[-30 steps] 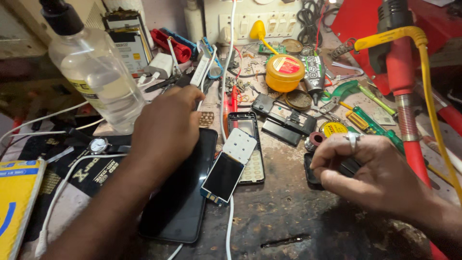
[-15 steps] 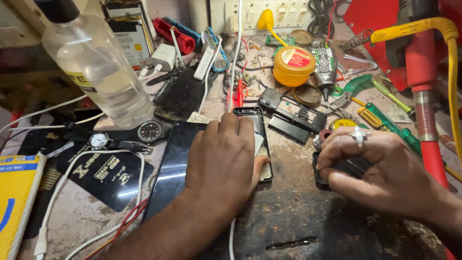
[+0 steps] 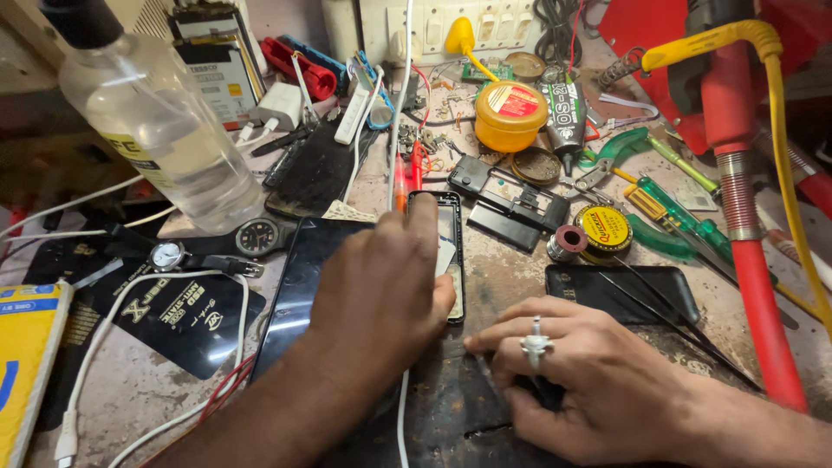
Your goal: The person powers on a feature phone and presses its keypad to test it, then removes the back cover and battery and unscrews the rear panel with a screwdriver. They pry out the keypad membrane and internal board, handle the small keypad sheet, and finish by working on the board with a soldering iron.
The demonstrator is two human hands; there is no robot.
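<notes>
My left hand point(image 3: 381, 290) lies palm down on a black phone frame point(image 3: 452, 227). The index finger stretches along the frame, the thumb presses at its lower edge, and a white part shows under the fingers. A large black glass panel point(image 3: 295, 290) lies partly under the same hand. My right hand point(image 3: 589, 381), with a silver ring, rests fingertips down on the dark mat point(image 3: 451, 407) just right of the left hand; what is under its palm is hidden. Behind it lies a black phone back point(image 3: 620, 290) with thin black tweezers point(image 3: 667, 316) across it.
A clear bottle point(image 3: 165, 139) stands at the back left, with wristwatches point(image 3: 257, 236) and a white cable point(image 3: 95, 381) below it. A yellow tin point(image 3: 510, 113), solder spool point(image 3: 602, 230), green screwdriver point(image 3: 680, 212), and red hose point(image 3: 750, 260) crowd the right. A yellow packet point(image 3: 26, 364) lies far left.
My left hand came down from the back of the bench onto the phone frame. My right hand slid down and left off the black phone back, uncovering it.
</notes>
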